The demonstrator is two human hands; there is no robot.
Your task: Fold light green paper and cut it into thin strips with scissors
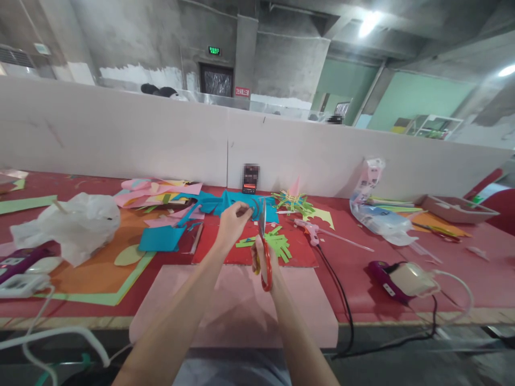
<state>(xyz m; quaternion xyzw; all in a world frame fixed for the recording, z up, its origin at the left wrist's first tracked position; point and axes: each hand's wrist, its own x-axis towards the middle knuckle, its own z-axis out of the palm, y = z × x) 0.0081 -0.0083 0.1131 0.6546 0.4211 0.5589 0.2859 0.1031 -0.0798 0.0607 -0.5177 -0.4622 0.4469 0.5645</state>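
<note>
My right hand (262, 258) is closed round the red handles of the scissors (266, 268), whose blades point up and away. Left of the blades, my left hand (235, 219) pinches a small curved piece of blue paper (256, 209). More blue paper (225, 202) lies behind that hand. Cut green paper strips (277, 244) rest on the red board (301, 249) beside and beyond my right hand. A pink glue gun (309, 230) lies to the right of the strips. Whether the blades touch the blue piece is not clear.
Pink sheet (173, 300) at the front edge. Left: orange sheet (80, 279), plastic bag (76, 222), paper scraps (161, 194). Behind: phone (250, 179), green-and-pink paper piece (293, 198), white partition (181, 139). Right: plastic packaging (382, 222), purple power strip (386, 281), cables, pink tray (458, 209).
</note>
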